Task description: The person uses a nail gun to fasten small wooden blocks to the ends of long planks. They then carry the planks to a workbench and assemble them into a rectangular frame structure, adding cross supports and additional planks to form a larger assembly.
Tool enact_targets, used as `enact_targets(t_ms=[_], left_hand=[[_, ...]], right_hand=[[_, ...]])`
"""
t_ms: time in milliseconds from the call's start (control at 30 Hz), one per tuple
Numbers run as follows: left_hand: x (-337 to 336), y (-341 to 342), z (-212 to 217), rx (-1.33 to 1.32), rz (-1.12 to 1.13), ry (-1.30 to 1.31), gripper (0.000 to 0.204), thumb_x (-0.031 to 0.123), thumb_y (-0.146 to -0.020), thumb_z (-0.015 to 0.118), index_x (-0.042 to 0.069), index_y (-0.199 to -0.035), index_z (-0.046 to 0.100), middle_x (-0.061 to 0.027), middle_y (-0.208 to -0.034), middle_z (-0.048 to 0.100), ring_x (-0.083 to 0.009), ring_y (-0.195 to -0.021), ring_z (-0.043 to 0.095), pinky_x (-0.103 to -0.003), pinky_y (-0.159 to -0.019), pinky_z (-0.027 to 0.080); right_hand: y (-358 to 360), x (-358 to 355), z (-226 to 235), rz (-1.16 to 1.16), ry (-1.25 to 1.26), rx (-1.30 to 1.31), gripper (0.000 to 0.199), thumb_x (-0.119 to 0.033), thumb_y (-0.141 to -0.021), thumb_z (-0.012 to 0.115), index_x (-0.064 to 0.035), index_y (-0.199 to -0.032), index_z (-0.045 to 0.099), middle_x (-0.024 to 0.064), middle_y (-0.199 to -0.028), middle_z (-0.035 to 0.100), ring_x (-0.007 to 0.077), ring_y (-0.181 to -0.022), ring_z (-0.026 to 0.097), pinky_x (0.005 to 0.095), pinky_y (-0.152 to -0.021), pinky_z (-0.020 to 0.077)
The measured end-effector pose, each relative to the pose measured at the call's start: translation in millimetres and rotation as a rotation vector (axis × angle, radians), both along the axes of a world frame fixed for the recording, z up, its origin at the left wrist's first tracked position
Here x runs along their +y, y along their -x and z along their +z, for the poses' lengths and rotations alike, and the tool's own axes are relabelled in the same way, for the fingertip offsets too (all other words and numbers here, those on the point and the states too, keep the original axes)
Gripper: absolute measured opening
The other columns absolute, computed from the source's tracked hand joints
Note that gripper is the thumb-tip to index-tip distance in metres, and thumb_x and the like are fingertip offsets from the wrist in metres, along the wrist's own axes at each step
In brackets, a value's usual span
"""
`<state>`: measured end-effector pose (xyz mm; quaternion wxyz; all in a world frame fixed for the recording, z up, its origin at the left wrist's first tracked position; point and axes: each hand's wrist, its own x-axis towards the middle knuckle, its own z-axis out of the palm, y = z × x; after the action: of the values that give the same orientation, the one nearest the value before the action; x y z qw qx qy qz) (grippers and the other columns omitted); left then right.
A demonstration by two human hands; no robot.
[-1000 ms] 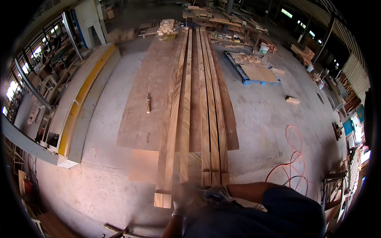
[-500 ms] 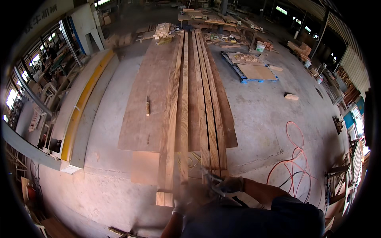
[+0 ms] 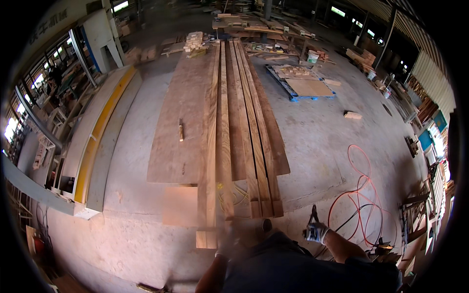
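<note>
Several long wooden planks [image 3: 224, 141] lie side by side on the concrete floor, running away from me over a wide plywood sheet [image 3: 178, 97]. My left hand [image 3: 227, 240] is motion-blurred just past the near end of the left planks; its grip is unclear. My right hand [image 3: 316, 232], in a grey glove, is off to the right of the plank ends and holds a thin dark tool [image 3: 312, 215] pointing up. My dark-clothed body fills the lower edge.
A small hammer-like tool [image 3: 181, 131] lies on the sheet. A red hose [image 3: 361, 195] loops on the floor at right. A blue pallet with boards [image 3: 305, 87] and a loose block [image 3: 352, 115] sit far right. A long yellow-edged bench [image 3: 97, 132] runs along the left.
My right hand has moved from the plank ends out to the right, with the dark tool in it. My left hand stays blurred near the plank ends.
</note>
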<state>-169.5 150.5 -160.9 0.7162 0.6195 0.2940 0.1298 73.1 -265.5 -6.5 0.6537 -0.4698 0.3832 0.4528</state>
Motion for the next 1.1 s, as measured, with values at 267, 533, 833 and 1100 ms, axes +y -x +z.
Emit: enact_targets(t_ms=[267, 533, 833, 1100], left_hand=[[-11, 2, 35, 0.221, 0.231, 0.182, 0.060, 0.055, -0.095, 0.066, 0.007, -0.130, 0.054, -0.0117, -0.091, 0.068, -0.0238, -0.069, 0.071, -0.035, -0.058, 0.058], [-20, -13, 95, 0.422, 0.636, 0.390, 0.071, 0.070, -0.086, 0.068, 0.010, -0.120, 0.052, -0.0149, -0.095, 0.067, -0.0320, -0.067, 0.068, -0.042, -0.056, 0.059], [-4, -23, 104, 0.670, 0.870, 0.346, 0.079, 0.075, -0.077, 0.072, 0.031, -0.137, 0.046, -0.0142, -0.122, 0.060, -0.0436, -0.102, 0.060, -0.053, -0.078, 0.047], [-11, -61, 108, 0.761, 0.884, 0.362, 0.073, 0.065, -0.087, 0.068, 0.020, -0.142, 0.050, -0.0171, -0.141, 0.054, -0.0435, -0.126, 0.052, -0.053, -0.093, 0.048]], right_hand=[[17, -67, -80, 0.106, 0.413, 0.193, 0.045, -0.027, -0.101, 0.062, -0.0004, -0.135, 0.047, 0.0223, -0.111, 0.065, 0.0389, -0.095, 0.067, 0.0552, -0.079, 0.0563], [-59, -109, -98, 0.204, 0.374, 0.010, 0.039, -0.023, -0.099, 0.067, 0.0040, -0.123, 0.054, 0.0244, -0.094, 0.067, 0.0425, -0.083, 0.068, 0.0549, -0.065, 0.0573], [-119, -216, -93, 0.213, 0.404, 0.102, 0.040, -0.027, -0.106, 0.046, 0.0008, -0.135, 0.049, 0.0161, -0.113, 0.063, 0.0346, -0.107, 0.064, 0.0577, -0.089, 0.0486], [-112, -290, -72, 0.010, 0.613, 0.254, 0.051, -0.008, -0.098, 0.063, 0.0007, -0.145, 0.044, 0.0258, -0.134, 0.058, 0.0485, -0.122, 0.057, 0.0657, -0.097, 0.0464]])
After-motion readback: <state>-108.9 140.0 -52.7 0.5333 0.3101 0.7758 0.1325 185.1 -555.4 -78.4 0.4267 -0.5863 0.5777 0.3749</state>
